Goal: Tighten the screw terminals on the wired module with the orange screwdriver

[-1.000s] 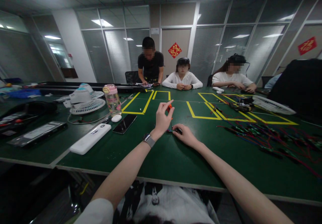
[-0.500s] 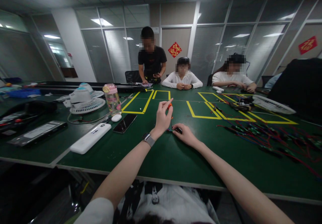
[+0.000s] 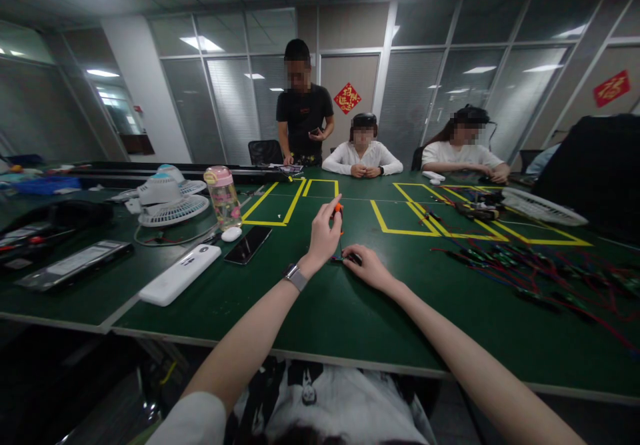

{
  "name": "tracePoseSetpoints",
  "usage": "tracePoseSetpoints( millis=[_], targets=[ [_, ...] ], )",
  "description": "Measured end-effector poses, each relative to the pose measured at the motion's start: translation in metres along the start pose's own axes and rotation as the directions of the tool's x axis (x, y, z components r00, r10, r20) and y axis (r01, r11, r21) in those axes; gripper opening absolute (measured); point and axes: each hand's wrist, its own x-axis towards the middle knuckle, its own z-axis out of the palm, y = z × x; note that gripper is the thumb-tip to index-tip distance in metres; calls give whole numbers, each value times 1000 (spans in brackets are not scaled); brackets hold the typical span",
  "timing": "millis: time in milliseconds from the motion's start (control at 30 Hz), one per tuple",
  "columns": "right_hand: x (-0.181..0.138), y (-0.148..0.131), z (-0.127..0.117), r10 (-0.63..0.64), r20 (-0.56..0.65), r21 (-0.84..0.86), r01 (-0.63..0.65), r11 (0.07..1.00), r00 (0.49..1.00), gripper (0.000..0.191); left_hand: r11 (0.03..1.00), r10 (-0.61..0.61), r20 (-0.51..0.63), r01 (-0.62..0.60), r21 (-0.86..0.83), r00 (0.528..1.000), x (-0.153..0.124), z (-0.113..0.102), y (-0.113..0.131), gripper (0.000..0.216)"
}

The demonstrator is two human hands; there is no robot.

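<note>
An orange-handled screwdriver [image 3: 339, 208] stands upright in my left hand [image 3: 324, 233], its handle between thumb and fingers and the index finger stretched past the top. Its thin shaft points down at a small dark part [image 3: 338, 259] on the green table [image 3: 320, 311]. My right hand [image 3: 369, 267] rests on the table and pinches a small black piece [image 3: 355, 258] at that part's right end. The fingers hide much of this piece, so its kind is unclear.
A black phone [image 3: 249, 244], a white power bank [image 3: 181, 275] and a pink-lidded bottle [image 3: 223, 197] lie or stand to the left, beside white fan parts [image 3: 173, 198]. Tangled red and black wires [image 3: 545, 271] spread on the right. Several people are across the table.
The screwdriver handle and my left fingers have turned slightly. My right hand stays in place. The standing person across the table has straightened up a little.
</note>
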Motion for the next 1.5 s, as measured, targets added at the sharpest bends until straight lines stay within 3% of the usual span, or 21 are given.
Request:
tracePoseSetpoints(
  millis=[200, 400, 600, 800, 967, 1133, 1333, 1500],
  targets=[
    [0, 1, 1, -9, -10, 8, 9, 1000, 1000, 11, 996, 0, -48, 4, 84, 999, -1, -1, 2, 32],
    [0, 0, 0, -4, 0, 3, 4, 1000, 1000, 11, 1000, 13, -5, -13, -9, 1000, 0, 0, -2, 37],
    [0, 0, 0, -14, -6, -4, 14, 1000, 1000, 12, 995, -23, -38, 26, 96, 999, -1, 0, 0, 33],
    [0, 0, -1, -8, 4, -17, 8, 1000, 1000, 12, 1000, -7, -24, 8, 2, 1000, -1, 3, -2, 38],
    [0, -1, -2, -11, -4, -7, 11, 1000, 1000, 12, 996, -5, -49, 10, 94, 999, -1, 0, 0, 37],
    [0, -1, -2, -24, -6, 1, 24, 1000, 1000, 13, 1000, -10, -7, 10, 0, 1000, -1, 1, -1, 38],
    [0, -3, -2, -9, 1, -11, 9, 1000, 1000, 12, 998, 40, -14, -40, 38, 999, -1, 0, 2, 34],
    [0, -3, -3, -14, 8, -16, 14, 1000, 1000, 13, 999, 24, 37, -23, -31, 999, -1, 1, 2, 37]
  ],
)
